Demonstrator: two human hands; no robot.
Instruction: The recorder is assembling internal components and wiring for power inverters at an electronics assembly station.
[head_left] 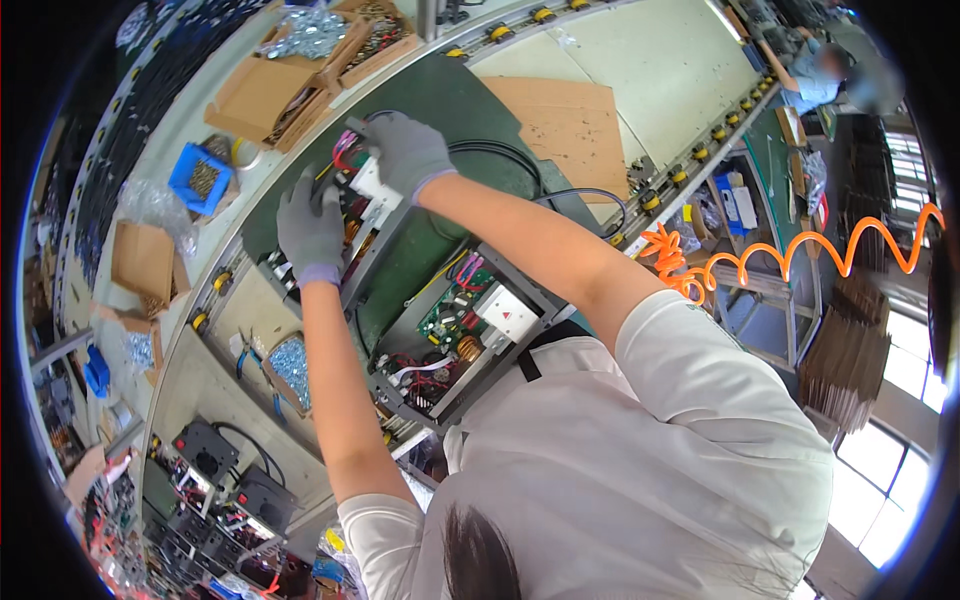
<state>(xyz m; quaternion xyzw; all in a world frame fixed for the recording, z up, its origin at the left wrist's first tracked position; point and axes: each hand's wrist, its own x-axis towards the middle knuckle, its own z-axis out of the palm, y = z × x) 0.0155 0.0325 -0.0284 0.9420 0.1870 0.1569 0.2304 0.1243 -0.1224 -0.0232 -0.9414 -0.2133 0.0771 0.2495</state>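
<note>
Toward eleven o'clock, I cannot tell what my grey-gloved left hand [312, 230] and right hand [412, 154] grip; careless tugging could loosen thin pink wires [343, 150].

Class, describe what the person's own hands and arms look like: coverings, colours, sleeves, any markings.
The left hand and right hand wear matching grey, close-fitting fabric gloves with separate fingers. Their cuffs are pale purple bands at the wrists. The forearms are bare up to short, loose, off-white sleeves. No markings can be made out on the gloves or sleeves.
</note>
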